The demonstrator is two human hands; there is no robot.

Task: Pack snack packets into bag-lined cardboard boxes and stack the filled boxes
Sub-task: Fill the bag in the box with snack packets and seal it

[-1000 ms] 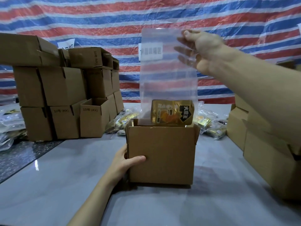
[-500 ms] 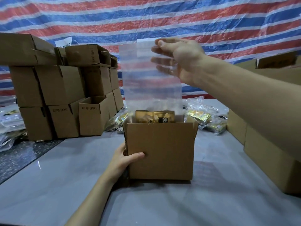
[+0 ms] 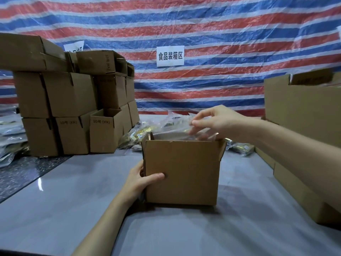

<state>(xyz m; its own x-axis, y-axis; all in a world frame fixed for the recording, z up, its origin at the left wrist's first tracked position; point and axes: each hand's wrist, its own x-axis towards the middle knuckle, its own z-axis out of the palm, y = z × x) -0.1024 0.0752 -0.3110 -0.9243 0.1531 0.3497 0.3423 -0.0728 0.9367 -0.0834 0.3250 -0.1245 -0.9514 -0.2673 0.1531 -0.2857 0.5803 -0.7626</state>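
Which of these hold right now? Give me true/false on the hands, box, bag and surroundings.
1. The left hand grips the near left corner of the cardboard box. True.
2. The right hand rests flat on the table. False: it pinches the clear bag at the box's opening.
3. The box's top flaps are folded closed. False: the box is open at the top.
4. Stacked boxes stand to the left. True.
5. A white sign hangs on the striped tarp. True.
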